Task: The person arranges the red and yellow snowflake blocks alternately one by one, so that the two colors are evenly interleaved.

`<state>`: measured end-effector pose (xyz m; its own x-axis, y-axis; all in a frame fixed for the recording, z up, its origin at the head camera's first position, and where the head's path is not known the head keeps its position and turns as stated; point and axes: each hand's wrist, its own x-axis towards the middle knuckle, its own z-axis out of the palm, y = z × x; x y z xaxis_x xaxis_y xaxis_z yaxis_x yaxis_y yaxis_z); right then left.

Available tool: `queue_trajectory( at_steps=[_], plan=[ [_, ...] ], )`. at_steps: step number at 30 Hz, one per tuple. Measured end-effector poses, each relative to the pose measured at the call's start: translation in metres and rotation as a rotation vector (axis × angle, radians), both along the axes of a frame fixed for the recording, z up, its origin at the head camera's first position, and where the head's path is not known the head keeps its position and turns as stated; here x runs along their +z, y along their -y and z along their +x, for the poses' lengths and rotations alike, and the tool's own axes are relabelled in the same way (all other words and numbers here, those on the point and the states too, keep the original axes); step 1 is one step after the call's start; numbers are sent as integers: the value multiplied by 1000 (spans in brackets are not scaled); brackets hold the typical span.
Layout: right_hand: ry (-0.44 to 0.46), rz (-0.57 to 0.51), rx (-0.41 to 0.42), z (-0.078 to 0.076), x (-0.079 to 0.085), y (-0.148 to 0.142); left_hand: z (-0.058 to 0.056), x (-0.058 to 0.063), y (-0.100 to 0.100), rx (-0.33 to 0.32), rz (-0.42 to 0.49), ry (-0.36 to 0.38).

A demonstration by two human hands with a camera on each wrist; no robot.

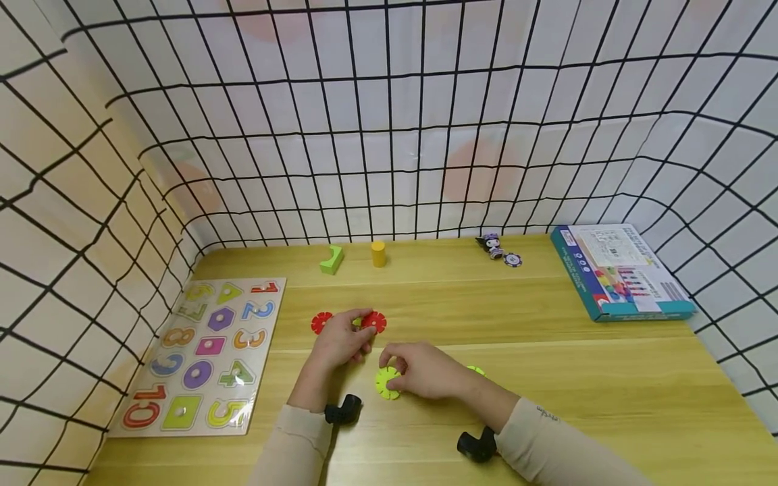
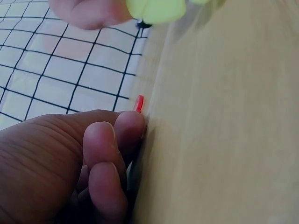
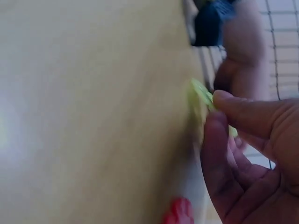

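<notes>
My right hand (image 1: 425, 370) pinches a yellow-green flower-shaped plastic disc (image 1: 387, 383) between thumb and forefinger; the right wrist view shows this disc (image 3: 202, 92) nearly edge-on. To its left and farther back, my left hand (image 1: 343, 337) has thumb and forefinger together at a red flower-shaped disc (image 1: 377, 322). In the left wrist view a sliver of red disc (image 2: 139, 103) shows just past those fingertips. Another red disc (image 1: 320, 322) lies left of this hand, partly covered by it. Behind the right wrist, a second yellow-green disc (image 1: 477, 370) peeks out.
A number-and-shape puzzle board (image 1: 208, 345) lies at the left. Along the back stand a green block (image 1: 331, 260), a yellow cylinder (image 1: 378, 254), a small figure (image 1: 491, 246) and a round chip (image 1: 513, 260). A flat box (image 1: 623, 270) lies back right. Black wire mesh (image 1: 389, 135) encloses the table.
</notes>
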<state>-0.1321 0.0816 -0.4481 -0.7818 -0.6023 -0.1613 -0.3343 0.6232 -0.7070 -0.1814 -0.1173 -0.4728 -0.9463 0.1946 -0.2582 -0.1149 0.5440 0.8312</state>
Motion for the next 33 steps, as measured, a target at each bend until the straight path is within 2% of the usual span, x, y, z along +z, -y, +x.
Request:
queue_trajectory(
  at_steps=[5,9,12,15,18,22,25,29,33],
  plan=[
    [189,-167,-101,-16,5,-14,1,0,-1,9,-11,0],
    [205,-233,-238,-34,9,-21,1,1,-1,16,-12,10],
    [187,-226,-345,-49,8,-22,1,1,-2,19,-10,17],
    [188,-196,-404,-61,3,-21,1,2,-2,19,-11,14],
    [180,-151,-397,-69,-2,-19,1,2,-2,15,-9,10],
    [124,-71,-341,-76,-3,-16,0,1,-2,12,-3,7],
    [92,2,-311,-79,1,-13,-1,0,-2,16,1,11],
    [0,134,-282,-82,4,-10,-1,0,-2,17,3,22],
    [-51,189,-273,-84,2,-10,-2,-1,-1,17,6,24]
  ],
)
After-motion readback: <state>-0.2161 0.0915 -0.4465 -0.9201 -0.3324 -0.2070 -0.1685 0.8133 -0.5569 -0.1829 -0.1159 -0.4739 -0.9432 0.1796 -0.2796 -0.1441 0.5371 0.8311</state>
